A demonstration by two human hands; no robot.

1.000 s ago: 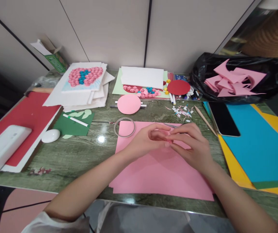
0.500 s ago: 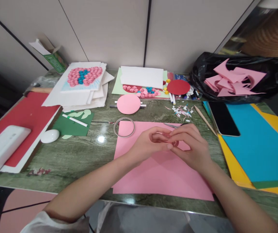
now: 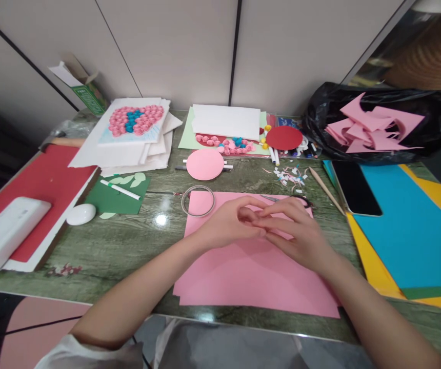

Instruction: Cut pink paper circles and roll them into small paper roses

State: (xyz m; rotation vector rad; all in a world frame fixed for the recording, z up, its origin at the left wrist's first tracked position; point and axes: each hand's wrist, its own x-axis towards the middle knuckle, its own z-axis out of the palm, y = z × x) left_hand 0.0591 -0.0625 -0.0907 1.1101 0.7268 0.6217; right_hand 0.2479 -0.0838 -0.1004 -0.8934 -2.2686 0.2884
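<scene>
Here, the person's left hand (image 3: 230, 224) and right hand (image 3: 303, 233) meet above a stack of pink sheets (image 3: 243, 282) lying near the front edge of the bench (image 3: 136, 266). The left hand curves round, its thumb and fingers forming a loop, while the right hand comes in from the other side with its fingers spread and their tips at the left fingertips. Whether those tips are clamped on anything I cannot tell, since the fingers themselves hide the space between them.

A metal ring (image 3: 182, 202) overlaps the far left corner of the pink sheets, and scissors (image 3: 269, 198) lie at their far edge, partly behind the right hand. Beyond, a pink oval (image 3: 205, 164) rests across some pens (image 3: 228, 167), with small paper scraps (image 3: 289, 176) scattered to its right. A wooden stick (image 3: 326, 190) slants toward a phone (image 3: 356, 188), which lies on a blue sheet (image 3: 416, 225) over yellow ones (image 3: 374, 266). At the back right, pink offcuts (image 3: 374, 128) sit in a black plastic bag (image 3: 316, 118). At the back left, a card with pink and blue rosettes (image 3: 136, 121) tops a pile of white sheets (image 3: 89, 156).
</scene>
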